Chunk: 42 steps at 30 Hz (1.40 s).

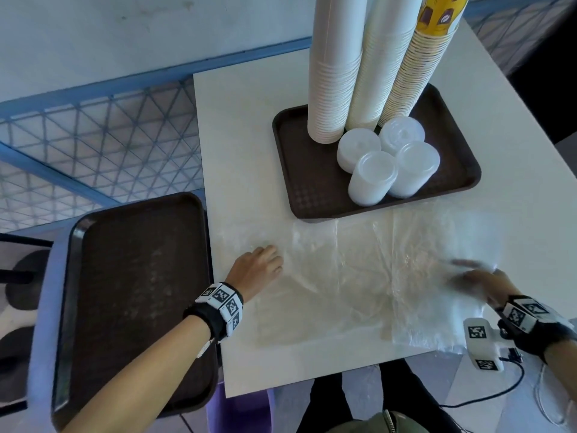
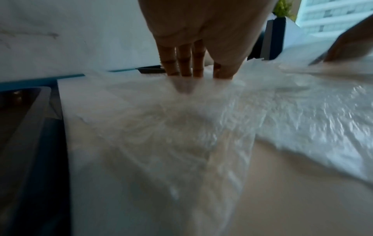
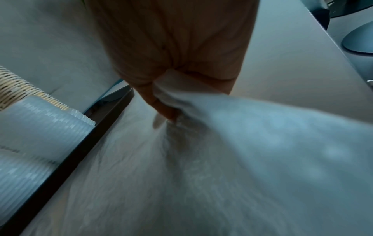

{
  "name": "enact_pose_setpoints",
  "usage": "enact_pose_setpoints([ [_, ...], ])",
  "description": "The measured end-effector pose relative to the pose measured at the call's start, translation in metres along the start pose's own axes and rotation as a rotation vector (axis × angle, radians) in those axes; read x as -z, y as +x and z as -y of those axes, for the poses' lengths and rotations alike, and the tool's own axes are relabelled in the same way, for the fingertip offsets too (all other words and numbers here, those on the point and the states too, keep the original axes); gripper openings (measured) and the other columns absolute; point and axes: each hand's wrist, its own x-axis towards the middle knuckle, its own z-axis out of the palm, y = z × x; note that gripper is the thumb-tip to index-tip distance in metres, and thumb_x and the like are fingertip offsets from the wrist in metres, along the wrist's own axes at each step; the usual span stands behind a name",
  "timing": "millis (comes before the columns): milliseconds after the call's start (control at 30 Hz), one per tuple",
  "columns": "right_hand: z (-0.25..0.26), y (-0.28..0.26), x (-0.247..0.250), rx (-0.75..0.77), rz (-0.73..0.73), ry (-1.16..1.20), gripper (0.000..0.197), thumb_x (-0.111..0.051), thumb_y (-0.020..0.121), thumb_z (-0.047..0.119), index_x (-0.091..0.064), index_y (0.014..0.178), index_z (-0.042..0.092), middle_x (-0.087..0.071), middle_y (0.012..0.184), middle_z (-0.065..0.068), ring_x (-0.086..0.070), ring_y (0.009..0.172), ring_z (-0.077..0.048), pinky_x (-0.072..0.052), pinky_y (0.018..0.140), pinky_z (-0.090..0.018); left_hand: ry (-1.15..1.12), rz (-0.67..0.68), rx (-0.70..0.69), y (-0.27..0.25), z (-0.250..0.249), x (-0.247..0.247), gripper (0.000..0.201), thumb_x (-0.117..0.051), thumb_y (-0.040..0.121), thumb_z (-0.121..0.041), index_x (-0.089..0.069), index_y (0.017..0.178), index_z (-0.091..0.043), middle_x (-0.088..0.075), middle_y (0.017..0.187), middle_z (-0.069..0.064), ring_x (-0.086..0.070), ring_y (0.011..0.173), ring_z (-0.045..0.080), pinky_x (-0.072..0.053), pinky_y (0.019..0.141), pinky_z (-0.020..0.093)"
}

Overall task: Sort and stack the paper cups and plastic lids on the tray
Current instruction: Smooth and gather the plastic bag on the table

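Cups (image 1: pixel 335 67) stand in three tall columns on the far tray (image 1: pixel 462 179), lid stacks (image 1: pixel 373 178) in front; both look light and tippy, so grip each low. Your left hand (image 1: pixel 257 267) presses straight fingers (image 2: pixel 183 62) on thin, slippery plastic wrap (image 1: pixel 349 276); your right hand (image 1: pixel 480 284) pinches its edge. The yellow column's print is unreadable.
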Motion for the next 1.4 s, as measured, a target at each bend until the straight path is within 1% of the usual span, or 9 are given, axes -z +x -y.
enact_pose_setpoints([
  [133,-0.004,0.0,0.002,-0.004,0.02,0.047,0.037,-0.054,0.083,-0.005,-0.061,0.118,0.005,-0.069,0.071,-0.007,-0.062,0.079,-0.026,-0.048,0.066,-0.028,-0.068,-0.151,0.142,0.006,-0.006,0.019,0.027,-0.045,0.083,-0.028,-0.065,0.069,-0.014,-0.066,0.08,0.0,-0.059,0.057,0.014,-0.043,0.043,0.02],
  [233,-0.002,-0.004,0.001,-0.002,0.025,0.084,0.035,-0.048,0.086,-0.007,-0.058,0.118,0.003,-0.067,0.049,0.005,-0.067,0.055,-0.011,-0.048,0.049,-0.015,-0.071,-0.184,0.212,0.004,-0.003,0.019,0.023,-0.047,0.082,-0.026,-0.063,0.07,-0.013,-0.066,0.082,0.001,-0.059,0.056,0.018,-0.043,0.044,0.023],
  [367,0.001,-0.008,0.0,0.014,0.038,0.112,0.036,-0.049,0.086,-0.01,-0.057,0.119,0.001,-0.066,0.046,0.009,-0.06,0.041,0.001,-0.039,0.036,-0.007,-0.088,-0.064,0.206,-0.003,-0.006,0.009,0.012,-0.061,0.076,-0.021,-0.062,0.069,-0.011,-0.063,0.081,0.003,-0.06,0.057,0.021,-0.045,0.043,0.025],
  [467,0.003,-0.009,-0.001,0.004,0.034,0.132,0.036,-0.058,0.082,-0.005,-0.059,0.117,0.004,-0.066,0.047,0.01,-0.061,0.042,0.002,-0.038,0.036,-0.007,-0.067,0.13,0.171,-0.008,-0.013,0.002,0.035,-0.062,0.069,-0.047,-0.065,0.079,-0.013,-0.064,0.091,0.003,-0.063,0.067,0.021,-0.049,0.044,0.026],
  [600,-0.001,-0.008,0.002,0.041,0.068,0.16,0.079,-0.075,0.048,0.028,-0.057,0.119,-0.001,-0.069,0.053,0.005,-0.065,0.048,-0.002,-0.047,0.044,-0.009,-0.028,0.214,0.207,-0.011,-0.024,0.001,0.061,-0.077,0.05,-0.06,-0.066,0.09,-0.015,-0.065,0.097,0.005,-0.064,0.073,0.021,-0.05,0.044,0.025],
  [767,-0.006,0.002,0.004,0.021,0.055,0.126,0.033,-0.05,0.083,-0.006,-0.06,0.114,0.004,-0.069,0.053,0.004,-0.065,0.048,-0.004,-0.047,0.043,-0.01,-0.094,0.146,0.277,-0.01,-0.028,0.0,0.031,-0.047,0.076,-0.042,-0.067,0.075,-0.019,-0.067,0.091,0.003,-0.065,0.071,0.021,-0.046,0.041,0.023],
  [967,-0.012,0.007,0.005,0.0,0.048,0.091,0.032,-0.052,0.083,-0.005,-0.064,0.108,0.013,-0.072,0.059,0.003,-0.069,0.057,-0.01,-0.053,0.051,-0.015,-0.324,0.142,0.495,-0.006,-0.032,0.006,0.02,-0.06,0.089,-0.028,-0.072,0.093,-0.013,-0.059,0.119,0.002,-0.056,0.105,0.024,-0.049,0.068,0.034],
  [1267,-0.009,0.001,0.002,0.005,0.046,0.129,0.032,-0.051,0.083,-0.005,-0.066,0.102,0.017,-0.072,0.071,-0.005,-0.069,0.062,-0.014,-0.054,0.051,-0.017,-0.129,0.283,0.319,-0.005,-0.039,0.007,0.038,-0.086,0.051,-0.043,-0.067,0.075,-0.021,-0.067,0.092,0.002,-0.062,0.062,0.02,-0.046,0.038,0.022],
  [1400,-0.006,-0.001,0.001,0.017,0.055,0.102,0.034,-0.05,0.085,-0.006,-0.064,0.111,0.012,-0.069,0.083,-0.014,-0.065,0.075,-0.02,-0.053,0.058,-0.022,-0.14,0.161,0.319,-0.006,-0.043,0.005,0.033,-0.089,0.051,-0.018,-0.064,0.072,-0.015,-0.068,0.089,0.006,-0.063,0.06,0.022,-0.048,0.039,0.022],
])
